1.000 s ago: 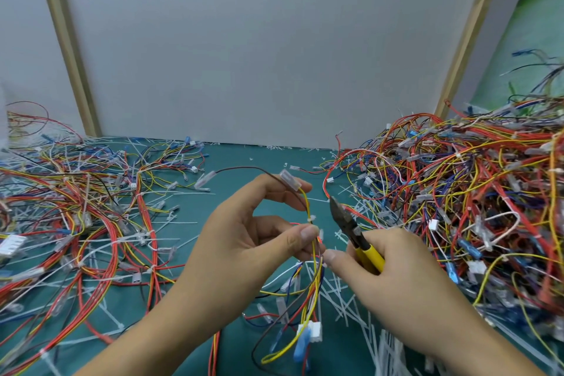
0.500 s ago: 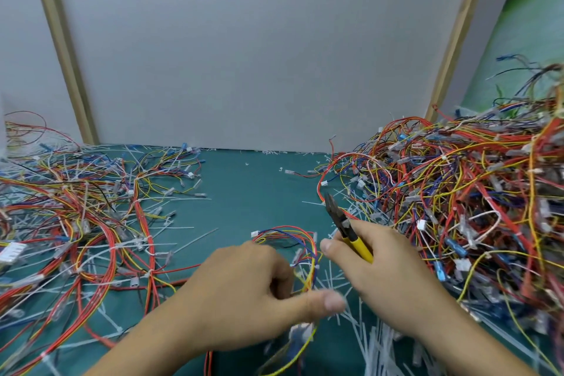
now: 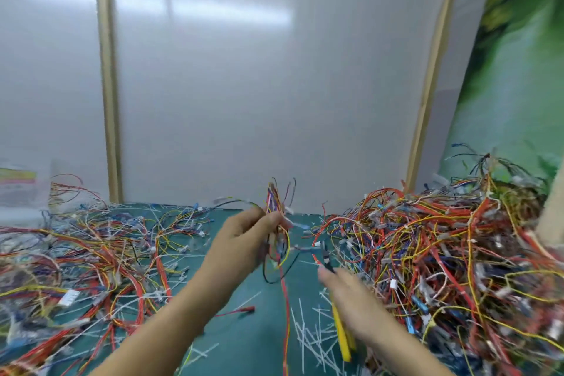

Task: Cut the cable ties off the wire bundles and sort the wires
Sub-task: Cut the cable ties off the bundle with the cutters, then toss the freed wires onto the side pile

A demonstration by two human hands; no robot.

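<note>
A dark green work mat (image 3: 244,345) covers the table, and behind the mat stands a white panel wall (image 3: 259,85) with two wooden posts (image 3: 106,101); a green banner (image 3: 518,85) hangs behind the mat's right corner. On the left of the mat lies a spread of loose wires (image 3: 91,253), on its right a high heap of wire bundles (image 3: 442,253), and on its near middle part cut cable ties (image 3: 311,339). Above the middle of the mat the left hand (image 3: 244,241) pinches a small wire bundle (image 3: 276,207); the wire ends stand up above the fingers and long strands hang down below them. The right hand (image 3: 354,293) (quite blurred) holds yellow-handled side cutters (image 3: 341,336), with the dark jaws just beside the hanging strands. Half a second ago the left hand was low on the mat; now it is raised with the bundle.
</note>
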